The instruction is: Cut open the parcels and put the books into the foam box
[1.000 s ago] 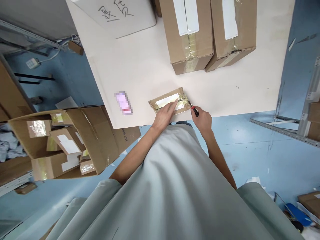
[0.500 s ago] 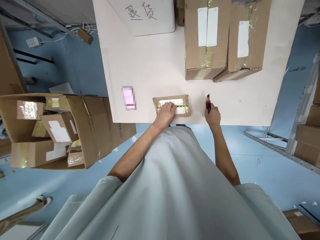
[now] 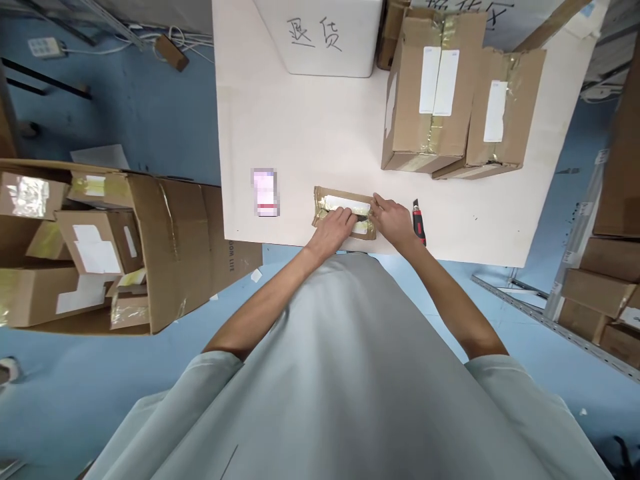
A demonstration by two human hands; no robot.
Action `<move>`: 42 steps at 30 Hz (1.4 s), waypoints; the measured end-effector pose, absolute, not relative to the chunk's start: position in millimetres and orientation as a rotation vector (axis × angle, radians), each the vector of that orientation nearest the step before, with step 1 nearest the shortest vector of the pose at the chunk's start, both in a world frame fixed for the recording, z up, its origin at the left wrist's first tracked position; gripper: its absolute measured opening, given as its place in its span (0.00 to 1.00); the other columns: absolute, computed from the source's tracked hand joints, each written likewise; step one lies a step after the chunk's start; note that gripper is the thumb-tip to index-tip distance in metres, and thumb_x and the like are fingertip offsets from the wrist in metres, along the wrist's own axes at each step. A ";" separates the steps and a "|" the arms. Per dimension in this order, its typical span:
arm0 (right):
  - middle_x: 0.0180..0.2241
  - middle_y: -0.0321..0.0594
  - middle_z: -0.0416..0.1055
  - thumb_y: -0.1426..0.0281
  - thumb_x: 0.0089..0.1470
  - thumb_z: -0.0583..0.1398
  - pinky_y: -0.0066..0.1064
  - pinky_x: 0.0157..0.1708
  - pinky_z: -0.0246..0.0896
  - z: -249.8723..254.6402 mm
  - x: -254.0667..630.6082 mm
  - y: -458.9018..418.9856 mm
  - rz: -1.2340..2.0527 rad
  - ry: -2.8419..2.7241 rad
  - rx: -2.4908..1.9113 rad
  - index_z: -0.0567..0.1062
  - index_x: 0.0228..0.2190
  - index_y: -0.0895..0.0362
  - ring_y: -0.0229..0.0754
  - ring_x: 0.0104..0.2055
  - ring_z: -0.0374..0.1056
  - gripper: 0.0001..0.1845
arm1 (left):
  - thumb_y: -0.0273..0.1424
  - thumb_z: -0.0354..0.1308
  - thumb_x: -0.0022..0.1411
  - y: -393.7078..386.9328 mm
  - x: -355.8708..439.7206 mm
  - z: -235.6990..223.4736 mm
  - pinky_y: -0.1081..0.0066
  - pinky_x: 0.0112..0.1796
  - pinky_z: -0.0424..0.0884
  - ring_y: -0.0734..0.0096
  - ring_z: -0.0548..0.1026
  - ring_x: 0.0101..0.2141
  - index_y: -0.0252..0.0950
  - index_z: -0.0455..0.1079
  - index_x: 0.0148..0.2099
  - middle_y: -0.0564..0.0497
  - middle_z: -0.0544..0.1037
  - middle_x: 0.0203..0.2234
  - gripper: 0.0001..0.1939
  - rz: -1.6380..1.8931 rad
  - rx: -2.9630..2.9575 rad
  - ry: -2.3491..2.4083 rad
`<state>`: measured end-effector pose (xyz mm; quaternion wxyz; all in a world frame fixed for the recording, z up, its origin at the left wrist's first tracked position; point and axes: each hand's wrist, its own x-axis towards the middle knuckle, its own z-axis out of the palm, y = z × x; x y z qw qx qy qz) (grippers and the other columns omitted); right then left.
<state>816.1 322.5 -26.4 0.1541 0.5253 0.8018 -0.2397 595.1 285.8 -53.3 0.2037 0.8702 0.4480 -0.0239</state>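
A small flat cardboard package [image 3: 342, 202] with shiny tape and a white label lies near the table's front edge. A dark slit shows along its middle. My left hand [image 3: 331, 233] rests over its lower left part, fingers curled at the slit and gripping there. At the package's right end, my right hand [image 3: 395, 221] pinches the edge between thumb and fingers. A red and black utility knife [image 3: 419, 223] lies on the table just right of my right hand, blade out and pointing away from me.
Two taped boxes [image 3: 434, 87] stand at the back right, beside a white bin [image 3: 333, 40] with handwriting. A blurred phone-like object [image 3: 265, 193] lies left on the table [image 3: 290, 127]. An open carton [image 3: 185, 233] of smaller boxes stands left of the table.
My right hand has let go of the utility knife, leaving it on the table, and has moved left to the package's right end. My left hand stays on the package.
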 end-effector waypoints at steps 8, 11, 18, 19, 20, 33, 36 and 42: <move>0.79 0.76 0.53 0.75 0.73 0.50 0.48 0.48 0.77 -37.6 805.5 327.7 -0.513 2.270 1.400 0.65 0.74 0.75 0.61 0.52 0.81 0.33 | 0.15 0.46 0.77 271.4 585.4 -63.7 0.57 0.41 0.65 0.52 0.75 0.41 0.36 0.77 0.47 0.40 0.79 0.39 0.19 -0.039 2.533 1.039; 0.76 0.79 0.59 0.77 0.73 0.46 0.46 0.45 0.73 -38.4 804.4 325.7 -0.493 2.291 1.423 0.65 0.72 0.77 0.60 0.51 0.82 0.33 | 0.16 0.45 0.78 273.7 574.0 -62.5 0.56 0.41 0.64 0.51 0.75 0.42 0.36 0.78 0.47 0.39 0.79 0.39 0.20 -0.007 2.573 0.997; 0.51 0.58 0.86 0.66 0.79 0.47 0.38 0.41 0.60 -22.8 823.6 349.8 -0.673 2.237 1.600 0.76 0.60 0.62 0.58 0.44 0.81 0.24 | 0.46 0.64 0.77 275.2 518.6 -67.1 0.51 0.49 0.71 0.44 0.75 0.48 0.35 0.77 0.50 0.37 0.80 0.46 0.18 0.114 2.430 0.988; 0.50 0.58 0.86 0.66 0.79 0.47 0.37 0.40 0.58 -21.6 825.9 355.2 -0.692 2.217 1.654 0.76 0.59 0.61 0.58 0.44 0.80 0.23 | 0.52 0.65 0.75 273.5 513.4 -68.6 0.51 0.49 0.71 0.44 0.76 0.48 0.35 0.77 0.50 0.37 0.80 0.46 0.23 0.137 2.372 0.993; 0.48 0.58 0.86 0.66 0.79 0.47 0.37 0.39 0.57 -21.1 827.7 360.1 -0.702 2.196 1.699 0.77 0.58 0.61 0.58 0.43 0.80 0.23 | 0.55 0.65 0.75 271.8 509.8 -69.1 0.52 0.48 0.72 0.45 0.76 0.47 0.36 0.76 0.50 0.37 0.80 0.45 0.25 0.159 2.311 1.015; 0.54 0.60 0.82 0.68 0.79 0.48 0.37 0.44 0.62 -15.7 786.9 320.7 -0.558 2.151 1.584 0.80 0.56 0.64 0.56 0.51 0.81 0.24 | 0.50 0.67 0.73 371.6 514.9 -35.7 0.53 0.57 0.76 0.46 0.79 0.58 0.40 0.68 0.68 0.37 0.78 0.60 0.30 0.490 1.580 1.871; 0.52 0.60 0.81 0.70 0.78 0.47 0.39 0.46 0.63 -9.6 774.6 312.8 -0.524 2.184 1.569 0.80 0.54 0.64 0.57 0.52 0.79 0.23 | 0.37 0.70 0.69 377.4 510.8 -47.9 0.53 0.57 0.76 0.46 0.81 0.56 0.42 0.74 0.62 0.41 0.81 0.55 0.21 0.269 1.576 1.818; 0.67 0.72 0.72 0.80 0.71 0.49 0.47 0.58 0.68 -19.3 732.5 329.1 -0.381 2.193 1.673 0.65 0.73 0.71 0.62 0.63 0.73 0.33 | 0.31 0.61 0.74 350.5 502.1 -61.1 0.55 0.53 0.77 0.48 0.83 0.50 0.41 0.79 0.54 0.41 0.83 0.52 0.09 0.128 1.666 1.745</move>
